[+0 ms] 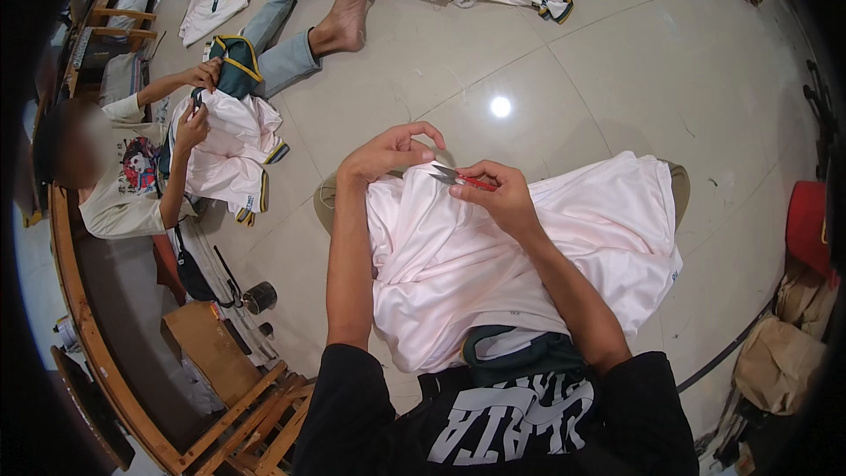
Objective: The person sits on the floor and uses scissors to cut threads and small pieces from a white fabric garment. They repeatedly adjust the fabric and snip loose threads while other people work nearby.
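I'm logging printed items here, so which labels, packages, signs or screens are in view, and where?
Small white label with blue print: right hem of the pale pink garment on the lap.
Small white tag: hem of the co-worker's pink garment, left.
No signs or screens show.

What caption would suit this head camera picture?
Left hand pinches pale pink garment while right hand holds red-handled thread snips above it.

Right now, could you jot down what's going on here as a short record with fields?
Left hand: left hand pinches a fold of the pale pink garment
Right hand: right hand holds red-handled thread snips, blades toward the pinched fold
Garment: draped over the lap, dark green collar nearest the body
Nearby: a co-worker on the tiled floor handles a similar garment
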Demonstrator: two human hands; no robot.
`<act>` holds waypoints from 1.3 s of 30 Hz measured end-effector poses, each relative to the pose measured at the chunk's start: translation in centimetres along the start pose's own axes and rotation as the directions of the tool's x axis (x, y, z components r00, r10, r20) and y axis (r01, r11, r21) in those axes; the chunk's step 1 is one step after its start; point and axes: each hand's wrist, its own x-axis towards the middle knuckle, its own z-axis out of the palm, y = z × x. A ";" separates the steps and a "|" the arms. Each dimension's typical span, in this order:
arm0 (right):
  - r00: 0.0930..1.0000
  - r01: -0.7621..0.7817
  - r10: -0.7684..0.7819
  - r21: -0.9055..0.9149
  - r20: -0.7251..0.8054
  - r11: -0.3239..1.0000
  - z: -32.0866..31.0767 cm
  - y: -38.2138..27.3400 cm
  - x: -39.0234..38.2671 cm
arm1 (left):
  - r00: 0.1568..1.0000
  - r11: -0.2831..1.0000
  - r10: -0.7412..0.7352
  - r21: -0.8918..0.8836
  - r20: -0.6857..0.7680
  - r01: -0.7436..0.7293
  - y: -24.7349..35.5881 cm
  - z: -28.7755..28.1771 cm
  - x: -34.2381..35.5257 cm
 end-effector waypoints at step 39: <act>0.995 0.095 -0.095 -0.136 0.012 0.986 0.9 -1.6 -2.5 | 0.813 0.478 0.566 0.859 -0.140 -0.185 1.4 3.5 -3.9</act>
